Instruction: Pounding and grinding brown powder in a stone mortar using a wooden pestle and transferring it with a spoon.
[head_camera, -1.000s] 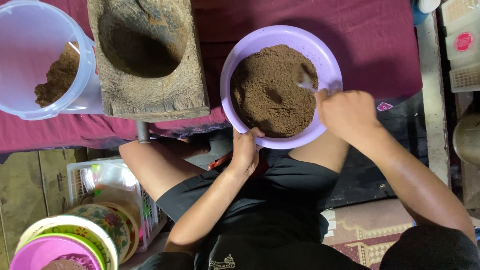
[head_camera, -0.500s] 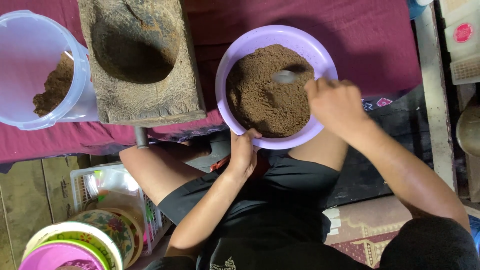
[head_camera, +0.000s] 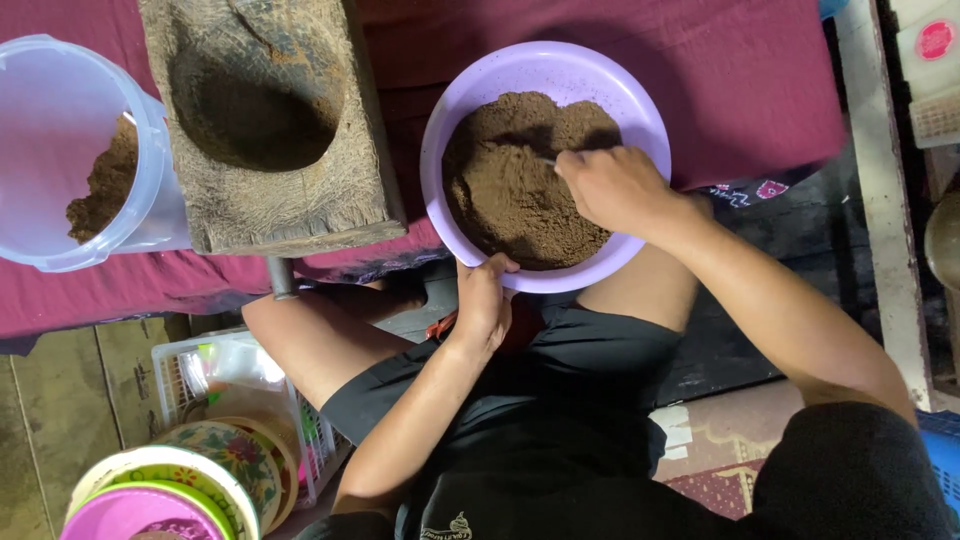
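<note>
Mostly hidden: right hand (head_camera: 615, 185) fingers closed on a barely visible utensil in brown powder (head_camera: 510, 190); left hand (head_camera: 482, 300) grips purple bowl (head_camera: 440, 150) rim at 6 o'clock.

My right hand (head_camera: 615, 188) hides nearly all of the thin metal utensil (head_camera: 549, 160); its type cannot be determined. The translucent plastic bucket (head_camera: 60, 150) is cut off at the left edge.

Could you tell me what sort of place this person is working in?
Probably a home or small workshop floor where a brown powder is prepared by hand. A carved wooden mortar block sits on a maroon cloth, beside a purple bowl of brown powder and a clear plastic tub.
</note>
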